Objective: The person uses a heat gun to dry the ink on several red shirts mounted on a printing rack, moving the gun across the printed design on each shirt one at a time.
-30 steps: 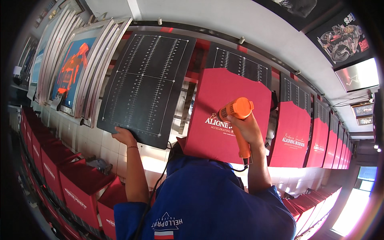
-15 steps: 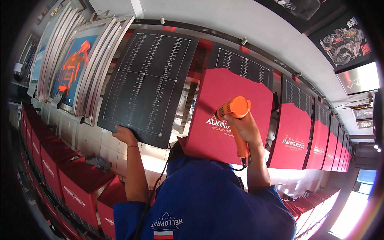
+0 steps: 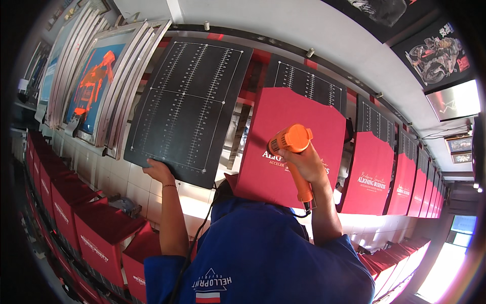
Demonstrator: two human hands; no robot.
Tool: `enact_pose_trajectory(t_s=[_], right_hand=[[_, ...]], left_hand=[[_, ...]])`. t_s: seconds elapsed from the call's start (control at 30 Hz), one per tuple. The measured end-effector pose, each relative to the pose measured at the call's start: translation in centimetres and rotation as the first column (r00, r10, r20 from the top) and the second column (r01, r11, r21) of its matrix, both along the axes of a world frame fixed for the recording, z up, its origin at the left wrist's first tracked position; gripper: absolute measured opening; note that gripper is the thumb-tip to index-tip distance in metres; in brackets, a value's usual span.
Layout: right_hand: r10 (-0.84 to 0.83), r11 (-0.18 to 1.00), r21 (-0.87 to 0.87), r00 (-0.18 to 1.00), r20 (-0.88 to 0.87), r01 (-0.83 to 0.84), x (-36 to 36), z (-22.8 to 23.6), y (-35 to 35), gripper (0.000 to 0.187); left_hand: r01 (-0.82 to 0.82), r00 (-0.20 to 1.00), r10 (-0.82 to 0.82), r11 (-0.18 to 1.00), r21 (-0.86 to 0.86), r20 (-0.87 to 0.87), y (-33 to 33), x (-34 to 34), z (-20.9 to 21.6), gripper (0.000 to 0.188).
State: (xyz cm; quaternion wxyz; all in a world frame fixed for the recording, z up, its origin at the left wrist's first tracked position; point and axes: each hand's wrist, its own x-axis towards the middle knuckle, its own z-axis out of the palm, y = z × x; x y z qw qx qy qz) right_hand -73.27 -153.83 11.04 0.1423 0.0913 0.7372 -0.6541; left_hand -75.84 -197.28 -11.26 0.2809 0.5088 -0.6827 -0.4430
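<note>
In my right hand (image 3: 308, 163) is an orange heat gun (image 3: 297, 139), my fingers wrapped round its body. Its black cord leaves from the lower end. The gun is over a red fabric piece (image 3: 298, 109) with white and gold print, which lies on a dark board; gun and hand cover part of the print. My left hand (image 3: 160, 171) is at the near edge of a bare black printing board (image 3: 177, 111) marked with white rulers and grid lines. It grips that edge, with some fingers hidden.
More boards with red fabric (image 3: 367, 172) run in a row to the right. Framed printing screens (image 3: 91, 86) lean at the left. Behind, another row of red printed pieces (image 3: 96, 243) stands along the lower left. A metal rail (image 3: 273, 40) borders the boards' far side.
My right hand has tilted the heat gun and shifted it slightly left over the print, uncovering more lettering on its right. My left hand stays at the board's edge.
</note>
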Motion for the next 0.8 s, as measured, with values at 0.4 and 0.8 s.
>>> enact_pose_trajectory(t_s=[0.4,0.8], right_hand=[[-0.114,0.992,-0.062,0.987,-0.117,0.108,-1.4,0.9,-0.8,0.021],[-0.15,0.988,0.037,0.988,-0.033,0.151,-0.5,1.0,-1.5,0.032]], left_hand=[[0.015,1.0,-0.015,0.999,0.047,0.001,0.6,0.1,1.0,0.055],[0.027,0.999,-0.02,0.99,0.14,-0.047,0.8,0.2,1.5,0.061]])
